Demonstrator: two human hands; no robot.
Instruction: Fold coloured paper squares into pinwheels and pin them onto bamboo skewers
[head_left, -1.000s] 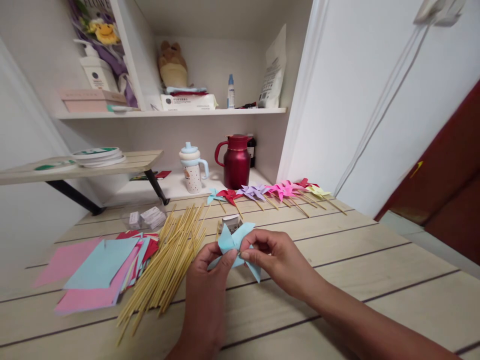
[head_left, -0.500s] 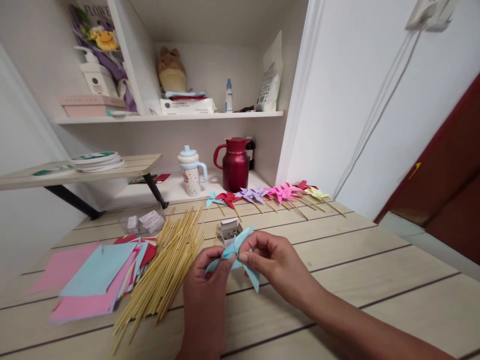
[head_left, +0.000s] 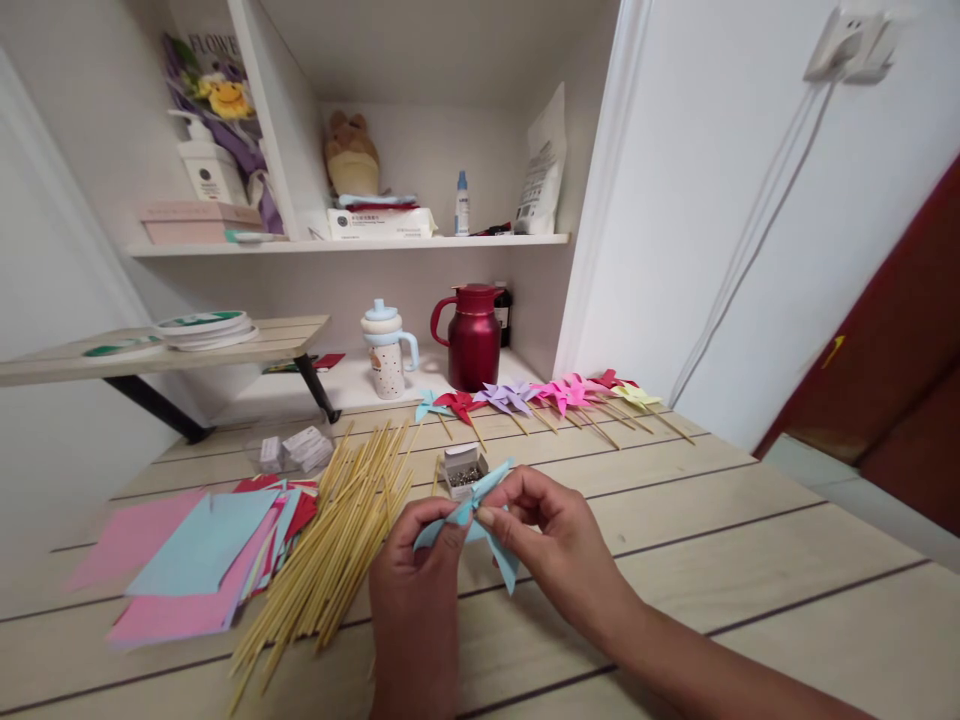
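A light blue paper pinwheel [head_left: 501,560] is held above the table between both hands. My left hand [head_left: 420,560] pinches its left blades between thumb and fingers. My right hand [head_left: 551,525] is closed on it near the centre, thumb and forefinger together; whether a pin is between them I cannot make out. Just behind the pinwheel stands an open small box of metal pins [head_left: 465,472]. To the left of my left hand lies a loose pile of thin wooden sticks [head_left: 330,550].
Coloured paper sheets [head_left: 202,545] lie at the left. Small white boxes [head_left: 304,447] sit in a clear tray behind them. Finished pinwheels on sticks [head_left: 566,393] line the table's back edge. Behind stand a red jug [head_left: 474,340] and a cup [head_left: 386,360].
The camera view has shifted slightly, so the scene sits a little lower. Both hands keep hold of the blue pinwheel, its blades turned slightly.
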